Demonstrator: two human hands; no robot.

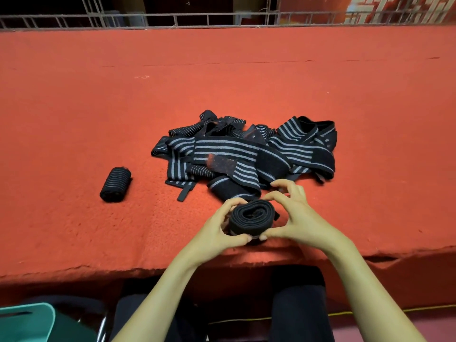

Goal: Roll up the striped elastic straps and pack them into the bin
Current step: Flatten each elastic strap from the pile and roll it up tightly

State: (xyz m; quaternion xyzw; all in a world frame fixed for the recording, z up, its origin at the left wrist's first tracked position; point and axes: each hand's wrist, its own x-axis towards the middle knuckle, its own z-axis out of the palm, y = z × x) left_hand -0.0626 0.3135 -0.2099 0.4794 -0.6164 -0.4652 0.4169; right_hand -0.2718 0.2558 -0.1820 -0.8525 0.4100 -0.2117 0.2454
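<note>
The left hand and right hand grip a black rolled elastic strap, coil upward. The teal plastic bin lies below the red table's front-left edge.

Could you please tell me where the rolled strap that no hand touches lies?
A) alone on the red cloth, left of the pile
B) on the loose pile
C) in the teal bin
A: the rolled strap lies alone on the red cloth, left of the loose pile, apart from the held roll.
</note>
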